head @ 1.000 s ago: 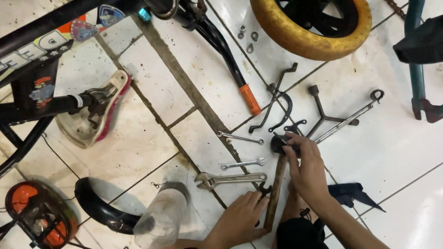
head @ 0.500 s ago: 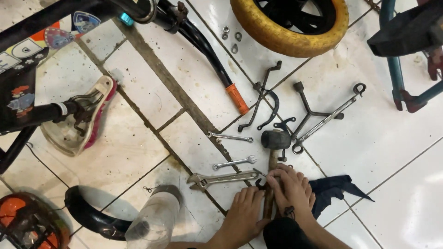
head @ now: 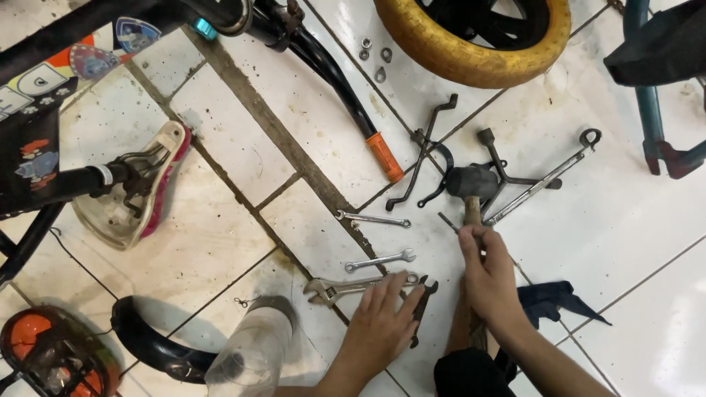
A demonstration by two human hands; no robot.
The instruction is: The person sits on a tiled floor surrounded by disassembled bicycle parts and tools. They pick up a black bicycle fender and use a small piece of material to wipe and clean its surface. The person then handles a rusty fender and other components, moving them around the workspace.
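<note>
Overhead, a yellow wheel (head: 471, 37) lies on the tiled floor (head: 220, 235) beyond the tools. The right hand (head: 491, 278) has its grip clamped on the handle of a hammer (head: 471, 184), whose head rests among bent rods. The left hand (head: 382, 323) lies flat, fingers apart, on an adjustable wrench (head: 346, 287), near a spanner (head: 379, 259).
</note>
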